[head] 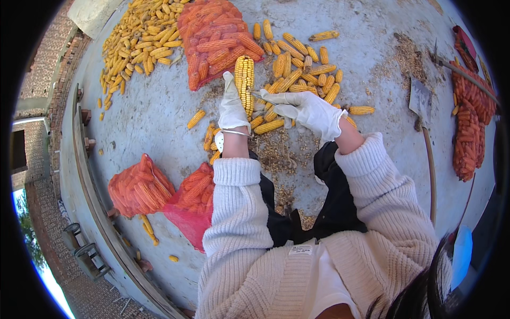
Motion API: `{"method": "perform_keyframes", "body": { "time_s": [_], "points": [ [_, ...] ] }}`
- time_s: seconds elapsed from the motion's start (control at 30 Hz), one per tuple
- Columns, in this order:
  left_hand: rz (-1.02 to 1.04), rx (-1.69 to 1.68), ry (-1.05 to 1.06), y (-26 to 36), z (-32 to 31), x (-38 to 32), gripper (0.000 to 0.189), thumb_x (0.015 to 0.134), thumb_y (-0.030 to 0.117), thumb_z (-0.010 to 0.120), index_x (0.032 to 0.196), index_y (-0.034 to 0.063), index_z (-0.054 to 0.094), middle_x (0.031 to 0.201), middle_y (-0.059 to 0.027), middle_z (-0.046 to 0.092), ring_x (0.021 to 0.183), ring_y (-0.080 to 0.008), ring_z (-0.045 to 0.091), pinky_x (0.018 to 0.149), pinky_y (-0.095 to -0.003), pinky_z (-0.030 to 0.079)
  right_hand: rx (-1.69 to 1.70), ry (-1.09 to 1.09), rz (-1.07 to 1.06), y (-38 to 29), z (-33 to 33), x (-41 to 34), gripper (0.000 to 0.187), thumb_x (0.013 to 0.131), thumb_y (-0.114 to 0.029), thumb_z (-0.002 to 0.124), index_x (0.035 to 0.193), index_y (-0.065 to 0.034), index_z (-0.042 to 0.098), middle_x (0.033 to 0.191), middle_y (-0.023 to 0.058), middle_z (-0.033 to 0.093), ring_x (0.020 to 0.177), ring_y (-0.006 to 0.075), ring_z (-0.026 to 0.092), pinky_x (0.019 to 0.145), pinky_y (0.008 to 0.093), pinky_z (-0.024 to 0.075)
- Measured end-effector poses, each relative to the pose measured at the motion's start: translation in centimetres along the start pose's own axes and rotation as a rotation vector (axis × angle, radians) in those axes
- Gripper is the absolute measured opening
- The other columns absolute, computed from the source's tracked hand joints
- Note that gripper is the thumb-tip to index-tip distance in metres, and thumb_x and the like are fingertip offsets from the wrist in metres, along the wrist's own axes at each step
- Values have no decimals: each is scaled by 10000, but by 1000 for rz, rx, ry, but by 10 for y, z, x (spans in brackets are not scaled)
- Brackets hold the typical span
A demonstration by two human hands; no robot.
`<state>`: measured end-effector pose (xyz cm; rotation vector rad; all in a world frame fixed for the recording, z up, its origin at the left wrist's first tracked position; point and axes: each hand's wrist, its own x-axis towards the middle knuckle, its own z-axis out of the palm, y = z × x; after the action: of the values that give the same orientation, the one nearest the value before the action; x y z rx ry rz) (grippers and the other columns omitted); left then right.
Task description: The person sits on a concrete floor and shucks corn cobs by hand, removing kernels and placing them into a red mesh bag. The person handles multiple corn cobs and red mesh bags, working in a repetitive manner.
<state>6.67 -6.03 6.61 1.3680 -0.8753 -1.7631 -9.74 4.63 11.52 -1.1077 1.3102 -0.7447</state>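
Note:
My left hand (pixel 233 104), in a white glove, grips a yellow ear of corn (pixel 244 77) that points away from me. A thin pointed metal tool (pixel 257 95) is pinched in my gloved right hand (pixel 305 111). Its tip meets the kernels on the cob's right side; its exact kind is too small to tell. Loose ears of corn (pixel 314 69) lie on the concrete just beyond and under my hands. Behind the held ear sits a red mesh sack (pixel 219 40) packed with cobs.
A large heap of corn (pixel 147 36) spreads at the far left. Two filled mesh sacks (pixel 139 187) (pixel 197 187) lie near my left arm. A shovel (pixel 420 99) rests on the right, before more mesh sacks (pixel 470 131). Scattered kernels (pixel 279 159) cover the ground between my legs.

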Motion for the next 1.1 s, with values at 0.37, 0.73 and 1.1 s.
{"method": "perform_keyframes", "body": {
  "time_s": [0.37, 0.73, 1.1],
  "points": [
    [24, 107, -63, -7, -5, -1, 624, 919, 650, 514, 1115, 77, 666, 807, -39, 657, 484, -169, 574, 420, -275, 462, 87, -2, 149, 4, 1, -1, 393, 974, -216, 568, 1365, -180, 576, 947, 45, 661, 591, 67, 503, 508, 229, 451],
    [49, -376, -201, -23, -7, 19, 666, 903, 702, 472, 1142, 94, 602, 863, -68, 648, 646, -187, 621, 511, -279, 505, 71, 334, -300, 35, 49, 28, 383, 982, -103, 538, 1361, -55, 548, 1323, 91, 617, 1102, 125, 604, 932, 253, 471],
    [-110, -366, -181, 7, -2, -19, 739, 962, 649, 393, 1324, 17, 522, 757, -47, 569, 522, -174, 510, 419, -263, 404, 174, 464, -218, 21, 29, 20, 399, 1004, -229, 536, 1386, -113, 544, 1162, 1, 634, 765, 23, 494, 606, 193, 435]
  ]
}}
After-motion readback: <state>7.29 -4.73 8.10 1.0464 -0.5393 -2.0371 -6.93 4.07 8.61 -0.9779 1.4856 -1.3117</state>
